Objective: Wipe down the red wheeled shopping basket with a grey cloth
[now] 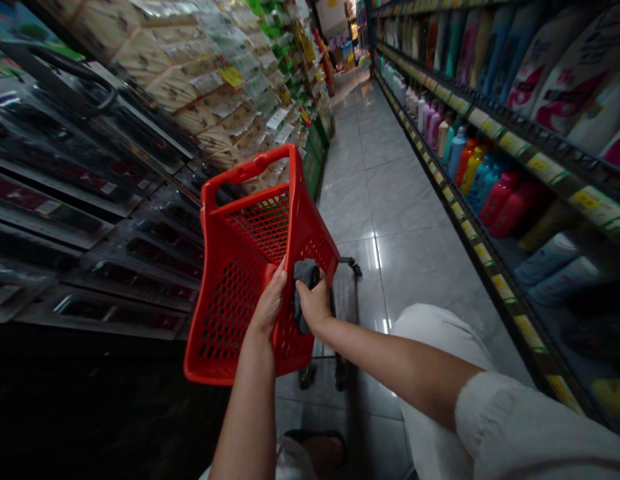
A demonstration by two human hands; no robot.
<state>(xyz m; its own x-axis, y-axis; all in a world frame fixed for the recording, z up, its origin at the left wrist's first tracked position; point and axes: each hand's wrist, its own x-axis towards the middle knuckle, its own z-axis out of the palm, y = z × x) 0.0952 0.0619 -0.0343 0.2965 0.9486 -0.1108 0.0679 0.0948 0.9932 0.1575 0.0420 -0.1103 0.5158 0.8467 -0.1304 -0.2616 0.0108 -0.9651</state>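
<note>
A red plastic shopping cart [296,200] with perforated walls stands tilted in my view, in the middle of the aisle. My left hand [271,301] grips the cart's near side rim, its fingers lying along the edge and partly hidden. Against the outer face of that same side wall, my right hand [317,303] is closed on a dark grey cloth [305,273]. The cloth is bunched up and touches the perforated wall. No goods show in the visible part of the basket.
On the right, a long shelf [495,267] holds rows of coloured bottles [470,167]. Packaged goods [190,87] are stacked on the left, with boxed items on a rack [90,220] nearer me. Grey tiled floor [370,153] runs ahead between them. A cart caster [357,267] sticks out rightward.
</note>
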